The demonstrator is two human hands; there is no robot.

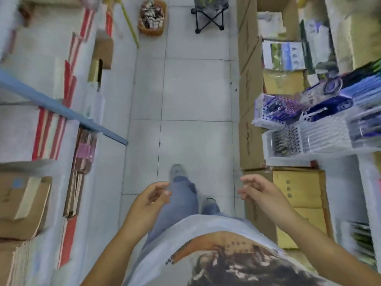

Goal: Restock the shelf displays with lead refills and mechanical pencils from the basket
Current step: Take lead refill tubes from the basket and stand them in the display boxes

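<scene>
An orange basket (153, 31) full of small packets stands on the tiled floor at the far end of the aisle. My left hand (150, 200) hangs in front of my body, fingers loosely curled, holding nothing. My right hand (258, 191) hangs at the same height, also loosely curled and holding nothing. Both hands are far from the basket. On the right, clear display trays (321, 141) hold rows of pens and pencils, with purple pen boxes (276, 111) just behind them.
Shelves with stacked paper and red-edged books (49, 139) line the left side, with a blue shelf rail (61, 109) jutting out. Cardboard boxes (250, 100) line the right side of the aisle. A small black folding stool (209, 16) stands beside the basket. A yellow stick (129, 23) leans at left.
</scene>
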